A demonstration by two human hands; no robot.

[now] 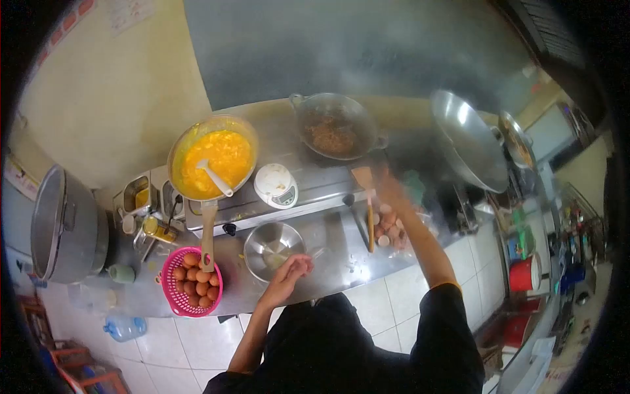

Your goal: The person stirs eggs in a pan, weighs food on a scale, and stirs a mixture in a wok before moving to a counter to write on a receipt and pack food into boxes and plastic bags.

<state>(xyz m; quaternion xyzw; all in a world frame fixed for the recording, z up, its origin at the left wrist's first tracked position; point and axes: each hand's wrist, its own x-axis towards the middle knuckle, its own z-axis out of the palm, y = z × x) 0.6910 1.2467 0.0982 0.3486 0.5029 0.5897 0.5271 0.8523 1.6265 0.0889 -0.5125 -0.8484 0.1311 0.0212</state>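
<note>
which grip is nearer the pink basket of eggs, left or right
Left. The left grip is right of the pink basket, by the steel bowl's near edge; the right grip, blurred, is much farther right, beside the wooden spatula.

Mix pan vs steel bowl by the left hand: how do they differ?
The pan holds plenty of yellow mix; the bowl holds just a little liquid. The pan has a long handle; the bowl shows none. The pan looks wider than the bowl. Both are round and uncovered.
</note>
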